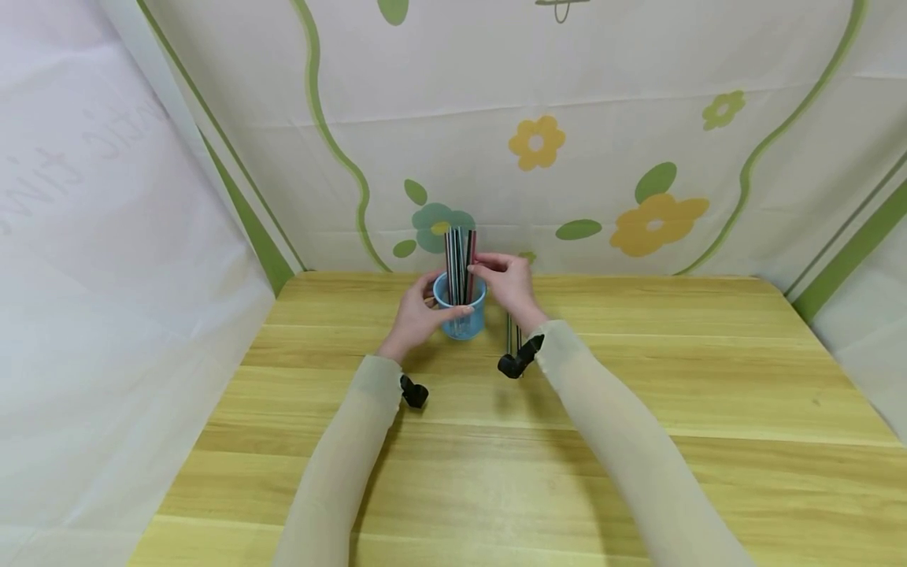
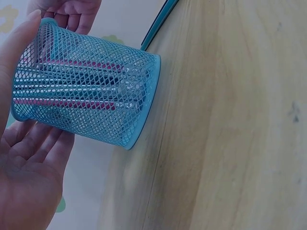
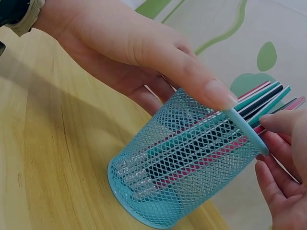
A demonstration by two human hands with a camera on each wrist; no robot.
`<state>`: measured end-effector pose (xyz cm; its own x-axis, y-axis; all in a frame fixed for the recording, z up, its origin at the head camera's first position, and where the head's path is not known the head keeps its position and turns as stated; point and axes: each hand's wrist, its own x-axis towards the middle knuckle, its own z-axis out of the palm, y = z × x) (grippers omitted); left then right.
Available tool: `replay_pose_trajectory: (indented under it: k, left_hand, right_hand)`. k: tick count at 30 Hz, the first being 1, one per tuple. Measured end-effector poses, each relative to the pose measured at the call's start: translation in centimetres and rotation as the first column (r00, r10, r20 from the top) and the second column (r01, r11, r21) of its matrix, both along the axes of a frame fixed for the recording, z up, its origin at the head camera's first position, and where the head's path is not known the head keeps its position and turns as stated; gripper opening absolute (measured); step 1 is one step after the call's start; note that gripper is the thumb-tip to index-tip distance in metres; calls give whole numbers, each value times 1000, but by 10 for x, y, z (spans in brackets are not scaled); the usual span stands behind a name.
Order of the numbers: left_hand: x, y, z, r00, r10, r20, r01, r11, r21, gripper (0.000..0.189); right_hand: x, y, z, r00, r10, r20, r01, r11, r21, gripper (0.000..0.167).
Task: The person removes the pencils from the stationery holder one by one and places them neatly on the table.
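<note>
On my feed, left hand point(image 1: 418, 313) and right hand point(image 1: 513, 288) sit close.
My left fingers point(image 2: 45, 146) curl opposite an outstretched thumb point(image 3: 211, 91); near that thumb's tip, right thumb point(image 3: 278, 120) and forefinger point(image 1: 490, 257) pinch. Behind the fingers, left forearm point(image 1: 343, 465) and right forearm point(image 1: 631, 441) slant apart.

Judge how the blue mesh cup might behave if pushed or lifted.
The blue mesh cup is probably light, its wall being open mesh. A high push could tip it, as the sticks rise above its top. Toppled, it may roll, being round.

Faint lettering point(image 1: 109, 140) slants across the white fabric point(image 1: 106, 346) at left, apparently including "tic"; the rest is illegible.
</note>
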<state>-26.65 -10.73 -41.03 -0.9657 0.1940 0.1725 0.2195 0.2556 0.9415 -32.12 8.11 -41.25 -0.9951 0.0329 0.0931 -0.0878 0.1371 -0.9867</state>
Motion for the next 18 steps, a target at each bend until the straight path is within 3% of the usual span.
replay_pose_trajectory:
  k: [3, 9, 18]
  left_hand:
    - [-5, -1, -6, 1000, -1, -2, 1, 1000, -6, 83]
    - [-25, -4, -33, 1000, 7, -10, -7, 1000, -5, 87]
    - [-24, -5, -35, 1000, 10, -24, -10, 1000, -6, 89]
  right_hand:
    - [1, 1, 1, 1000, 2, -6, -2, 1000, 2, 31]
    - [2, 4, 1, 1000, -1, -23, 1, 1000, 4, 31]
    - [2, 7, 4, 1000, -5, -26, 5, 1000, -13, 30]
